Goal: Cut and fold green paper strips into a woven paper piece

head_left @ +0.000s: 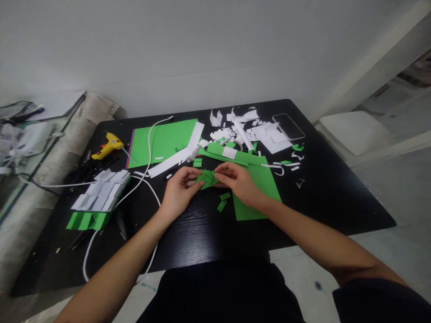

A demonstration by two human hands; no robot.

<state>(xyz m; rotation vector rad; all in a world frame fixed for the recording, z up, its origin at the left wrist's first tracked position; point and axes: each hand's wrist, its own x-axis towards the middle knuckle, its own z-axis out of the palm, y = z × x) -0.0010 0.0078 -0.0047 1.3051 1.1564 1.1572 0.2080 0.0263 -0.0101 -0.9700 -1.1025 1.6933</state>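
Sitting far left, some dark clutter (82, 171) I can't really make out, then a yellow glue gun (109, 146). Left hand (180, 188) pinches a green paper piece (207, 179) over the black table (195, 237), fingertips hiding its edges; right hand (240, 183) grips its other end, wrist covering some green sheet (264, 176).

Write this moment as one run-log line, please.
left hand: holds green paper piece | right hand: holds its other side | glue gun: on table

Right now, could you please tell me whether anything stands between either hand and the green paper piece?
Nothing visible does: the left hand and right hand hold the green paper piece from opposite sides, above the black table.
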